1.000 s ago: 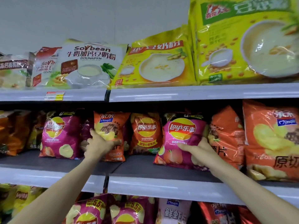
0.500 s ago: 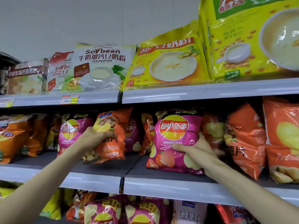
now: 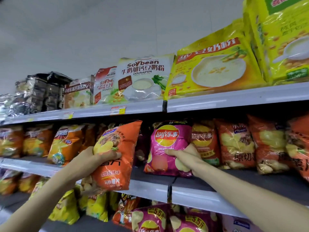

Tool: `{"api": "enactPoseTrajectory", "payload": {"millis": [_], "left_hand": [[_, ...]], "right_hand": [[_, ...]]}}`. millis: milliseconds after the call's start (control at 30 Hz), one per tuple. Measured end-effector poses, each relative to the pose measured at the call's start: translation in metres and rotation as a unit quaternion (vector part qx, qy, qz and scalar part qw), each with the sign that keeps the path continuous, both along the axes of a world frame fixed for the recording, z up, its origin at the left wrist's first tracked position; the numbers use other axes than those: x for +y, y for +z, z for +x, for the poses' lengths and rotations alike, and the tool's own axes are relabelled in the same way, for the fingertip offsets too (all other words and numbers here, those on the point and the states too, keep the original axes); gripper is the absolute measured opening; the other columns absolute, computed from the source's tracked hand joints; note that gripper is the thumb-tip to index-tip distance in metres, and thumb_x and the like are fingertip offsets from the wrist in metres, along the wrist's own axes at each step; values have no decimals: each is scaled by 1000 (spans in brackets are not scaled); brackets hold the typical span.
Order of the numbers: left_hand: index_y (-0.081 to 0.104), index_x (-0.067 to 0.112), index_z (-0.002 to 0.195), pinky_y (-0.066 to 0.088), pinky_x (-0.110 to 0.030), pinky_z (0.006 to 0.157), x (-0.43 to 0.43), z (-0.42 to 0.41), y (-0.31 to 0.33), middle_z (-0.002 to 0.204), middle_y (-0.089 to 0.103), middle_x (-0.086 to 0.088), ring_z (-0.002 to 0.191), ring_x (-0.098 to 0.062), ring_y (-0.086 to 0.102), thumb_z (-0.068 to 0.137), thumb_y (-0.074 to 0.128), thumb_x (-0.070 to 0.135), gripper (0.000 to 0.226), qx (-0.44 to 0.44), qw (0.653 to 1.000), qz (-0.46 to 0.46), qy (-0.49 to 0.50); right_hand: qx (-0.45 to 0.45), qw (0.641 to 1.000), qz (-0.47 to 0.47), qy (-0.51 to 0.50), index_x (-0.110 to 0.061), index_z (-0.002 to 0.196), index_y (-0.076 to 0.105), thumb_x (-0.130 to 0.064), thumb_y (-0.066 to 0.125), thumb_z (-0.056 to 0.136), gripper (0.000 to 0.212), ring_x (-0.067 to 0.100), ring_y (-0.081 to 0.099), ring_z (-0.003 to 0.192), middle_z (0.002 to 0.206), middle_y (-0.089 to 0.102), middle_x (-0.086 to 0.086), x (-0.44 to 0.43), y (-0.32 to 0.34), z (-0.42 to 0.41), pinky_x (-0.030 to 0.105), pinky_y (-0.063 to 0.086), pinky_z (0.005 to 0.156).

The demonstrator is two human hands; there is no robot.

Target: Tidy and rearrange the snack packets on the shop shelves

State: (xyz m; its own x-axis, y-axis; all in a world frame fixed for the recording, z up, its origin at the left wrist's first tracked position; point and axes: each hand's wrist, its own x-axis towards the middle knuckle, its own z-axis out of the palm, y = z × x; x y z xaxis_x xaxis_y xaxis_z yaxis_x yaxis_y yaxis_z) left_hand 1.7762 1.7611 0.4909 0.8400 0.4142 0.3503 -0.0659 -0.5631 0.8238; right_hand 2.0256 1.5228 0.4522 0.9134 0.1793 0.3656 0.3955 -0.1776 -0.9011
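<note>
My left hand (image 3: pixel 93 159) grips an orange chip packet (image 3: pixel 117 164) and holds it out in front of the middle shelf (image 3: pixel 150 187), clear of the row. My right hand (image 3: pixel 185 156) is closed on the lower right part of a pink Lay's packet (image 3: pixel 167 148) that stands on the middle shelf, slightly tilted. Right of it stand a red-orange Lay's packet (image 3: pixel 203 141) and several orange chip packets (image 3: pixel 237 144). More orange packets (image 3: pixel 66 143) line the shelf to the left.
The top shelf (image 3: pixel 217 97) carries large soybean powder bags, white (image 3: pixel 143 79) and yellow (image 3: pixel 212 67), plus dark wrapped packs (image 3: pixel 41 91) at the far left. The lower shelf holds pink (image 3: pixel 150 220) and yellow (image 3: pixel 98 206) chip packets.
My left hand has pulled the orange packet forward and down off the shelf row. My right hand has kept its hold on the pink Lay's packet. The view has tilted up and left.
</note>
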Motion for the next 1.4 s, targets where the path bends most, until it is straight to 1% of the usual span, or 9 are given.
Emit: {"api": "enactPoseTrajectory", "payload": {"millis": [133,300,667,867,1000,1067,1133,1300,1400], "left_hand": [[67,22,106,55,-30,66,16,-20,-16,76,79,12,67,-10,77,83,83,36,31,-20,999,-5,38],[67,27,122,63,-45,85,24,-31,-32,98,82,3,84,-18,80,46,91,78,94,-9,998,14,66],[63,36,109,61,-34,85,-43,7,-15,98,78,12,86,-10,76,57,84,81,72,19,996,65,51],[70,31,117,61,-40,91,-93,61,6,101,80,8,90,-15,78,41,77,97,101,68,992,100,-29],[66,31,119,59,-42,94,-137,101,9,109,77,6,98,-18,75,36,70,103,110,70,989,122,-45],[64,29,123,59,-42,94,-160,119,8,117,75,4,103,-20,73,35,71,103,115,61,988,122,-66],[57,22,131,55,-42,96,-186,133,6,126,70,0,112,-24,68,37,67,104,124,56,987,134,-71],[59,38,130,55,-43,101,-241,156,4,124,72,10,110,-18,69,35,65,107,117,13,986,124,-112],[52,31,129,54,-38,100,-264,153,7,120,67,12,110,-15,67,55,77,89,97,-23,985,79,-152]], "right_hand": [[-40,998,-34,-40,-17,140,47,-66,96,44,118,24,66,118,127,66,-1,28,7,1,41,55,101],[-61,995,-75,-35,-15,149,32,-58,95,59,118,31,59,128,142,57,8,47,3,6,43,51,106],[-43,994,-103,-9,-10,164,7,-55,68,93,104,35,28,152,169,17,13,-2,10,-30,48,32,120],[-50,996,-35,71,-36,155,36,-92,54,68,105,13,61,123,135,59,-18,-72,3,-95,47,43,113],[-20,986,-47,158,-62,130,47,-93,59,69,70,-2,60,118,126,61,-31,-113,2,-123,38,44,113],[-33,990,-52,129,-62,141,41,-95,65,58,92,2,58,126,137,58,-28,-126,-2,-118,39,42,115],[-49,993,-56,91,-56,149,35,-92,72,51,111,6,60,127,141,59,-23,-144,-4,-109,38,43,115],[-85,990,-110,28,-63,130,36,-63,75,84,61,-11,64,107,118,65,-33,-192,2,-102,19,50,95],[-117,984,-129,-47,-55,136,35,-56,76,86,65,1,61,119,129,60,-29,-213,8,-89,30,49,104]]}}
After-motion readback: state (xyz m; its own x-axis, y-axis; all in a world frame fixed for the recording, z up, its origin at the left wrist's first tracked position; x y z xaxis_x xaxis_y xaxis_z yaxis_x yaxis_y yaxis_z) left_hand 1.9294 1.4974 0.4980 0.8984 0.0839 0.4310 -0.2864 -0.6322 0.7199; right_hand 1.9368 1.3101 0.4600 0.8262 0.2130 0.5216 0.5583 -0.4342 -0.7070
